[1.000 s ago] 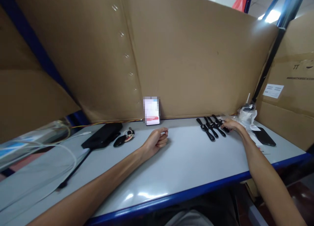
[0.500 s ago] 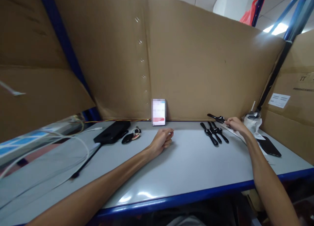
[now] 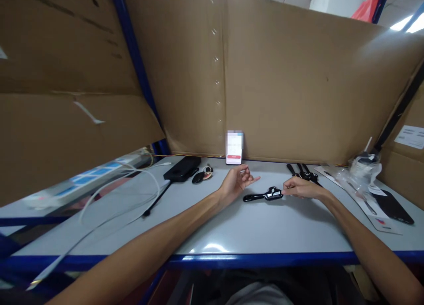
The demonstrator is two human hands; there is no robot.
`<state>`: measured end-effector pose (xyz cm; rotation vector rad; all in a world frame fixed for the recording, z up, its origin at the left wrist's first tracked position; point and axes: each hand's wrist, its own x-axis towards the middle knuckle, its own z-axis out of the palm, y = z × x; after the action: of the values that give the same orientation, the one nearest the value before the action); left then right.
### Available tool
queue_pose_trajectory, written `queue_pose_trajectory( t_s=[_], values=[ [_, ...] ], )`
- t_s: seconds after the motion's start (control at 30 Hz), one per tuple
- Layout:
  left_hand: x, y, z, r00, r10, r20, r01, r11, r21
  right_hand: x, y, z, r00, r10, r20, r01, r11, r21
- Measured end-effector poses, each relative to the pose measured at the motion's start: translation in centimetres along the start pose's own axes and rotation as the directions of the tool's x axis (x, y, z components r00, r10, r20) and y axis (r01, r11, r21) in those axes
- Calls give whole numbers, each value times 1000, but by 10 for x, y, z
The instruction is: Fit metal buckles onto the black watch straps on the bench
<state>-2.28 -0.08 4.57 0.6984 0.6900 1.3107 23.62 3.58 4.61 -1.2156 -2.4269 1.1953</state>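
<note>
My right hand (image 3: 300, 188) pinches one end of a black smartwatch (image 3: 264, 194), holding it just above the grey table (image 3: 251, 225) in front of me. My left hand (image 3: 236, 181) rests on the table just left of the watch, palm up, fingers loosely spread and holding nothing. Behind my right hand lie several more black watches (image 3: 304, 172) side by side.
A small phone (image 3: 234, 147) leans against the cardboard wall (image 3: 281, 75) at the back. A black pouch (image 3: 183, 168) and a key fob (image 3: 202, 176) lie at the left, with white cables (image 3: 115, 194). Plastic bags (image 3: 361, 170) and a dark phone (image 3: 392, 206) sit at the right.
My right hand lifted one watch from the row and carried it left toward the table's middle. My left hand uncurled from a loose fist. The view turned leftward.
</note>
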Motion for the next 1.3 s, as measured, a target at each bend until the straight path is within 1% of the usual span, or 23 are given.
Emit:
queue_pose_trajectory(
  t_s=[0.1, 0.17, 0.23, 0.3, 0.33, 0.4, 0.43, 0.5, 0.6, 0.7, 0.77, 0.87, 0.93, 0.97, 1.0, 1.03, 1.07, 1.13, 1.17, 1.2, 1.23, 1.3],
  values=[
    [0, -2, 0, 1000, -20, -2, 20, 1000, -23, 12, 1, 14, 992, -46, -120, 35, 995, -89],
    [0, -3, 0, 1000, -21, 19, 22, 1000, -18, 16, 2, 20, 978, -63, -198, 20, 977, -212],
    [0, -5, 0, 998, -17, 64, 17, 1000, 3, 17, 1, 23, 961, -96, -260, -7, 930, -368],
    [0, -7, 0, 992, -3, 126, -1, 1000, 30, 15, -4, 24, 924, -169, -344, -25, 869, -494],
    [-1, -8, 0, 988, 7, 157, -14, 999, 43, 14, -9, 24, 896, -215, -388, -21, 852, -522],
    [-1, -10, 1, 979, 26, 204, -41, 997, 66, 12, -20, 24, 852, -281, -441, 25, 864, -503],
    [-1, -11, 1, 976, 35, 217, -52, 996, 72, 12, -27, 24, 847, -296, -441, 61, 879, -473],
    [-1, -12, 2, 973, 51, 226, -72, 994, 85, 13, -40, 25, 870, -307, -387, 127, 896, -425],
    [-1, -13, 2, 969, 72, 238, -98, 990, 102, 17, -54, 27, 896, -312, -317, 145, 878, -455],
    [-1, -14, 3, 961, 104, 256, -134, 986, 103, 22, -63, 29, 904, -291, -313, 74, 828, -555],
    [-1, -14, 4, 951, 130, 279, -172, 976, 132, 25, -66, 30, 914, -258, -313, -2, 770, -638],
    [0, -14, 4, 934, 163, 319, -244, 940, 236, 31, -65, 28, 922, -195, -334, -131, 656, -744],
    [2, -13, 2, 924, 192, 331, -301, 899, 319, 34, -59, 22, 905, -149, -398, -243, 587, -772],
    [4, -13, 1, 918, 208, 336, -334, 864, 376, 35, -53, 17, 890, -122, -440, -301, 568, -766],
    [5, -12, -2, 911, 229, 344, -375, 807, 456, 35, -47, 11, 871, -96, -481, -351, 563, -748],
    [7, -12, -4, 901, 251, 353, -419, 718, 556, 35, -40, 6, 856, -66, -513, -389, 571, -723],
    [8, -12, -8, 889, 271, 368, -455, 592, 665, 34, -34, 0, 844, -36, -536, -417, 584, -696],
    [11, -12, -14, 866, 268, 422, -489, 282, 825, 29, -24, -7, 829, -7, -559, -441, 607, -661],
    [11, -12, -17, 856, 238, 460, -499, 144, 855, 26, -21, -9, 832, -10, -555, -430, 620, -656],
    [12, -13, -19, 845, 186, 502, -517, 36, 855, 22, -22, -9, 840, -24, -543, -407, 633, -659],
    [12, -13, -21, 830, 121, 544, -543, -40, 839, 19, -24, -7, 851, -46, -523, -375, 643, -668],
    [11, -13, -24, 796, -8, 605, -600, -131, 789, 14, -34, 3, 872, -97, -480, -311, 648, -696]
  ],
)
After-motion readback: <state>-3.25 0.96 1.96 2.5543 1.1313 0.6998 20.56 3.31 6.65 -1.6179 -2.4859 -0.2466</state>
